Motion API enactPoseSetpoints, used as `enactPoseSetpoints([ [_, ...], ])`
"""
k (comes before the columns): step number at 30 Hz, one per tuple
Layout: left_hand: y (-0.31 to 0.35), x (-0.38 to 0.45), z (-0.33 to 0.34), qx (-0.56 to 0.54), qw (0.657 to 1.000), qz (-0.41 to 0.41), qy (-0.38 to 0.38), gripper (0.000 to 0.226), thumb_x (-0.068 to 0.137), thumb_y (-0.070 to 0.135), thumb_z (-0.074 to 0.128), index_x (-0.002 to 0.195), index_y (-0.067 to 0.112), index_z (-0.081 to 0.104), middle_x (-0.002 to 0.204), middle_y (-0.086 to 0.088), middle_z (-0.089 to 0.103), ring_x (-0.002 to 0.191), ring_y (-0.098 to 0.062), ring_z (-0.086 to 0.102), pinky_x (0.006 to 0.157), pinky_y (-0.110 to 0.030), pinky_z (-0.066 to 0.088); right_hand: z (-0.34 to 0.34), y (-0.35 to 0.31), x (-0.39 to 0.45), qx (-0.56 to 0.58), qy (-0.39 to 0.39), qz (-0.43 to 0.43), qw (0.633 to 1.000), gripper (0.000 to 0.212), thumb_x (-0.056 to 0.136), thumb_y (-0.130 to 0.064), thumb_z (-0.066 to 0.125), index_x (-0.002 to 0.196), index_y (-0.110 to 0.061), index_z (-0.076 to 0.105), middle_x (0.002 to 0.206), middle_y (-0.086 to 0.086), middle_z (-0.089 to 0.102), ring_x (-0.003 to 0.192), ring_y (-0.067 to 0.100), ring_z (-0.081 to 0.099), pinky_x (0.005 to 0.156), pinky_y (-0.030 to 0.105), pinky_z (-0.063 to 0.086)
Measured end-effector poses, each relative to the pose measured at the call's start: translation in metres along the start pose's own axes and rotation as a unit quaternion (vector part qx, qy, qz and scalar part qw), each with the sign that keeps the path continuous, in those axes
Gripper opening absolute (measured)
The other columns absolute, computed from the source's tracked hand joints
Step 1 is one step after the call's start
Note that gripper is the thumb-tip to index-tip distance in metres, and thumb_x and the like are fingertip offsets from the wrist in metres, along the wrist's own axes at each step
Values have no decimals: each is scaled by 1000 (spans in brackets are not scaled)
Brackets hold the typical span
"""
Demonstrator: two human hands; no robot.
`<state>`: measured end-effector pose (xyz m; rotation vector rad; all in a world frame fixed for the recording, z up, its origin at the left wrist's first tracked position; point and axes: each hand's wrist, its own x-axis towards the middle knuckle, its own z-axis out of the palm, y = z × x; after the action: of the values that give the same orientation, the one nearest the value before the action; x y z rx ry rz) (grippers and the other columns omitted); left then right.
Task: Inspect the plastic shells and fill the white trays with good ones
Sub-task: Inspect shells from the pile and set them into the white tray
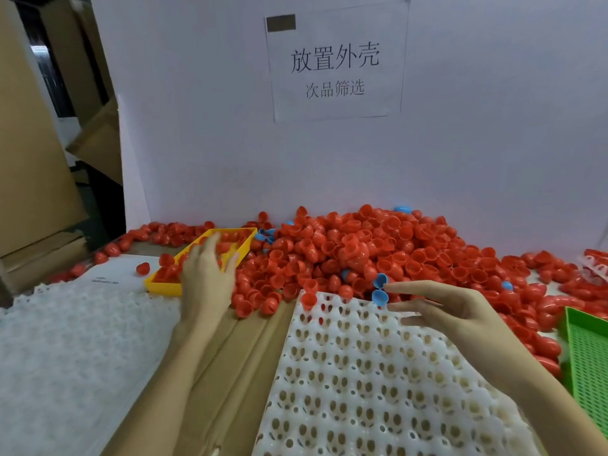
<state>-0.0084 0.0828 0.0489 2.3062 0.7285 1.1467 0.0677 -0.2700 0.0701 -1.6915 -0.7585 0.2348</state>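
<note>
Glossy, smooth red plastic in the heap of shells (378, 255); the same shiny plastic, blue, in the two shells (379, 289) at the right hand (441, 311). Matt, milky white plastic, bumpy and full of holes, in the near tray (371, 383). Fuzzier white moulded plastic in the left tray (75, 327). Smooth yellow plastic tray (164, 286); green plastic mesh tray (589, 363). Dull brown cardboard on the desk (243, 366). Matt white board (210, 126) behind, thin paper sign (335, 60) on it.

left hand (205, 274): looking blurry, covering part of the yellow tray (197, 258)
green tray (589, 366): running off the right edge
white tray (378, 383): running off the bottom edge
</note>
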Motion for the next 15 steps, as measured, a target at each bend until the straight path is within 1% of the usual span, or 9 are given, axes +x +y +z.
enactPoseSetpoints([
  [1,-10,2,-2,67,998,-10,-11,59,98,25,70,149,3,50,120,-29,65,112,-45,62,94,-54,53,-1,1,0,-4,0,3,1000,36,104,-4,54,116,-26,78,120,-6,76,111,14,73,93,18,55],
  [2,-18,3,-4,130,991,-10,-20,63,98,25,70,151,0,46,120,-33,64,114,-50,59,94,-56,50,-1,3,2,-14,5,5,1000,38,104,-2,52,113,-26,79,118,-6,77,109,14,74,91,19,56],
  [3,-22,3,-5,169,985,-5,-25,61,98,24,70,149,-3,48,118,-36,64,113,-53,58,94,-57,48,-3,7,4,-27,18,8,999,41,105,1,49,111,-26,80,116,-7,77,106,14,74,90,21,58],
  [6,-11,2,-2,161,986,10,-29,42,99,20,67,132,-5,61,117,-33,64,109,-52,58,92,-58,48,-13,25,10,-126,88,18,988,45,103,4,47,107,-26,80,110,-10,77,102,6,74,86,28,61],
  [8,5,-4,2,106,993,47,-31,29,100,22,65,119,0,68,106,-22,66,99,-42,62,81,-52,52,-25,42,13,-268,159,20,950,43,100,4,49,110,-26,77,115,-12,74,103,0,67,91,20,52],
  [10,23,-13,9,51,993,96,-45,17,100,23,65,104,8,71,88,-8,63,82,-29,61,68,-42,52,-40,59,16,-371,217,28,902,43,97,9,51,121,-20,73,127,-3,67,110,5,59,97,19,42],
  [12,40,-27,18,19,988,142,-62,13,99,24,67,92,14,70,76,2,58,69,-19,56,56,-32,44,-53,73,19,-420,226,44,878,52,91,16,51,130,-15,69,137,4,62,119,15,58,99,20,39],
  [13,47,-33,22,13,984,164,-71,12,99,23,68,89,16,69,73,5,55,64,-14,52,53,-27,38,-58,77,21,-432,216,54,874,56,89,18,51,133,-14,68,140,5,60,123,18,57,100,20,38],
  [15,56,-44,30,4,975,200,-101,13,98,25,68,87,19,69,71,11,53,61,-6,49,52,-17,31,-63,83,26,-432,182,88,879,60,89,18,51,137,-15,65,144,5,59,130,21,56,103,21,39],
])
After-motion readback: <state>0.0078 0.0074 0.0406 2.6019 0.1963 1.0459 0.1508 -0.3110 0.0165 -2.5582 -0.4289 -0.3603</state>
